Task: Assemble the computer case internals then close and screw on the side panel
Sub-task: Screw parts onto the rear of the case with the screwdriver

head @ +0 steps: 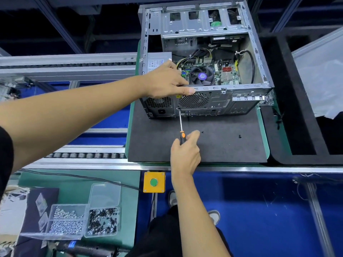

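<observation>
Lower left of frame: clear plastic compartment box of silver and black screws (83, 222) on green mat, well apart from the work. Lower centre: yellow box with round green button (154, 182) on the bench rail.

Centre: right hand (185, 154) wrapped tight round black-and-orange-handled screwdriver (181, 127), thin steel shaft angled up, tip touching rear panel beside round fan grille (193, 100). Screw under tip too small to make out. Two small black screws (240, 135) loose on dark grey foam pad (213, 145), right of the hand.

Centre, above: left hand (167, 80) clamped over near top edge of open grey steel computer case (250, 52), thumb pressed on the rim, steadying. Case lying side-open on pad, upper centre of frame; green motherboard and black cooler fan (202, 76) seated inside, cables bundled. Side panel not yet on.

Handling guess: case stiff, fairly heavy, sheet edges likely sharp; grip by folded rim, never by board or cables, those fragile. Screws tiny, slippery, easy to drop.
</observation>
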Available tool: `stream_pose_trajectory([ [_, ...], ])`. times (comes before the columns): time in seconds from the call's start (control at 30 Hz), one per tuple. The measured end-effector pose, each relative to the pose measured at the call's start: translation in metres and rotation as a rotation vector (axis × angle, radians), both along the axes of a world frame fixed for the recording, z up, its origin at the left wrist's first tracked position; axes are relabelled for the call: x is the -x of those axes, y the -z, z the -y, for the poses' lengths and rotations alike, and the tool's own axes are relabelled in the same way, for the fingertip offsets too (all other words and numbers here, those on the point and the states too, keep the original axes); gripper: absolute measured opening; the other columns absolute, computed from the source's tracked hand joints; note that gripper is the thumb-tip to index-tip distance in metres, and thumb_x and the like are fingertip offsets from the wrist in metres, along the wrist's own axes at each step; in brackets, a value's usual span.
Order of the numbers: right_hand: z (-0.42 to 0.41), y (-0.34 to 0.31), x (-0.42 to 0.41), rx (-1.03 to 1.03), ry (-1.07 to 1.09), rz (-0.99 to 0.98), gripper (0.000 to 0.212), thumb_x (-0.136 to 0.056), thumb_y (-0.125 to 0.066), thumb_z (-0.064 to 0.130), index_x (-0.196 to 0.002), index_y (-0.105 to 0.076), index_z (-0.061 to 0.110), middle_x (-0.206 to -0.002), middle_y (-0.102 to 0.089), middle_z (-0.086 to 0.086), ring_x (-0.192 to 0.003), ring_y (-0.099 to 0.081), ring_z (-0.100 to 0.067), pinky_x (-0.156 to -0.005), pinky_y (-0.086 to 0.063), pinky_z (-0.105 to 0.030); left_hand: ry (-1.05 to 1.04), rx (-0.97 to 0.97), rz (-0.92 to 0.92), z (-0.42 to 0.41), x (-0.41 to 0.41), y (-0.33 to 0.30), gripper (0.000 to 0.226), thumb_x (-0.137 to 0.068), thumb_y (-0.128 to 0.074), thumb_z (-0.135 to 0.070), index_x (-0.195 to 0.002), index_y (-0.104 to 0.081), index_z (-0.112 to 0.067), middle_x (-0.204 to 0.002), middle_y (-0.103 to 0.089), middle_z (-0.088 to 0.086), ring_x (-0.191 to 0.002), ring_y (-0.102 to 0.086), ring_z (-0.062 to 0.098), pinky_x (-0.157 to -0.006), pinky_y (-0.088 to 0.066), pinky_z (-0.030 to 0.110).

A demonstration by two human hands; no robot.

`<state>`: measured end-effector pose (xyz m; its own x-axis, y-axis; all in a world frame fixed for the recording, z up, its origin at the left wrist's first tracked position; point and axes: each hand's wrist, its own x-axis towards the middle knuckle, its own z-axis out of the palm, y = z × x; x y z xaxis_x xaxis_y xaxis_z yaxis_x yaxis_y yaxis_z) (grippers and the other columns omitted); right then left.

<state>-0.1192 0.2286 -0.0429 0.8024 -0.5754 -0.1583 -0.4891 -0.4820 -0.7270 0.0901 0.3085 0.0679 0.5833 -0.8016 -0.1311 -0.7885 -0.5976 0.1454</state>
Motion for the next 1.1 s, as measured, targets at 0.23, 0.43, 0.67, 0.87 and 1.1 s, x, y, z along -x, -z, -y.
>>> stream_pose_trajectory([
  [0.23,-0.001,-0.006,-0.002,-1.699,0.343,-0.047,0.023,-0.092,-0.054,0.005,-0.076,-0.043,0.018,-0.063,-0.049,0.003,-0.038,-0.029,-0.006,-0.033,-0.019,-0.020,0.006,-0.011,0.012,0.000,0.001,0.002,0.064,-0.106,-0.027,-0.061,-0.073,-0.048,-0.010,-0.069,-0.055,0.013,-0.073,-0.047,0.025,-0.104,-0.023,0.034],
  [0.43,0.010,-0.004,-0.001,-0.656,0.298,0.098,0.005,-0.088,-0.069,0.017,-0.083,-0.068,0.015,-0.078,-0.071,-0.005,-0.057,-0.056,-0.013,-0.049,-0.040,-0.026,0.028,-0.001,0.036,-0.001,-0.001,0.006,0.069,-0.101,-0.022,-0.072,-0.071,-0.049,-0.015,-0.064,-0.052,0.005,-0.074,-0.046,0.020,-0.106,-0.027,0.039],
  [0.67,0.011,-0.004,0.001,-0.090,0.027,0.092,0.029,-0.089,-0.063,0.011,-0.081,-0.036,0.017,-0.080,-0.050,0.000,-0.060,-0.046,-0.016,-0.048,-0.033,-0.030,-0.027,-0.018,0.133,0.003,0.002,0.014,0.082,-0.089,-0.013,-0.089,-0.078,-0.065,-0.026,-0.062,-0.056,0.001,-0.074,-0.051,0.018,-0.103,-0.026,0.032],
  [0.87,-0.006,-0.017,-0.001,-1.680,0.448,-0.050,0.012,-0.092,-0.059,0.003,-0.086,-0.054,0.013,-0.069,-0.062,-0.004,-0.052,-0.057,-0.010,-0.039,-0.033,-0.016,-0.036,-0.008,0.105,0.001,-0.002,0.016,0.087,-0.090,-0.015,-0.088,-0.079,-0.066,-0.019,-0.057,-0.056,0.000,-0.067,-0.047,0.005,-0.106,-0.023,0.030],
  [1.1,0.000,-0.010,-0.001,-0.625,0.236,0.078,0.012,-0.090,-0.064,0.024,-0.102,-0.066,0.025,-0.070,-0.065,0.007,-0.055,-0.055,-0.005,-0.050,-0.041,-0.022,-0.029,-0.020,0.100,0.003,-0.001,0.015,0.084,-0.090,-0.015,-0.088,-0.070,-0.057,-0.018,-0.058,-0.056,0.003,-0.064,-0.048,0.012,-0.108,-0.026,0.036],
])
